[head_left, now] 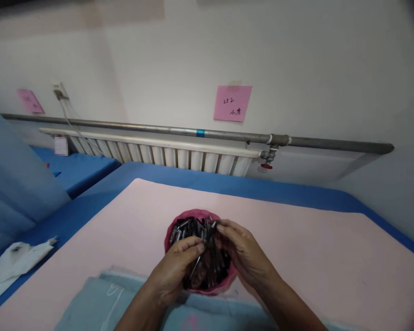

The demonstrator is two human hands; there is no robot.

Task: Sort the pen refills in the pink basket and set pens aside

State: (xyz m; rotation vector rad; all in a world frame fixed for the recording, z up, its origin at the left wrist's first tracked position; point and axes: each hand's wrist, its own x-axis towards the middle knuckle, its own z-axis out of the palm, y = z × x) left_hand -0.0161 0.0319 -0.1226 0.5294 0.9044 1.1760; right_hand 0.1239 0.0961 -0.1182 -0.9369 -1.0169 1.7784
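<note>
A pink bowl (193, 214) full of several small dark metal pieces (186, 228) sits on a pale pink mat (296, 248) near the front edge. My left hand (174, 271) hovers over the bowl, its fingers pinching a thin dark piece (196, 266) that hangs down. My right hand (243, 255) comes in from the right, its fingertips touching the top of the same cluster of pieces over the bowl. The lower part of the bowl is hidden by both hands.
A light blue towel (100, 299) lies just in front of the bowl. The mat rests on a blue table cover (227, 184). Crumpled white tissue (17, 259) lies at the left edge. A white radiator (165, 154) and a pipe run along the wall behind.
</note>
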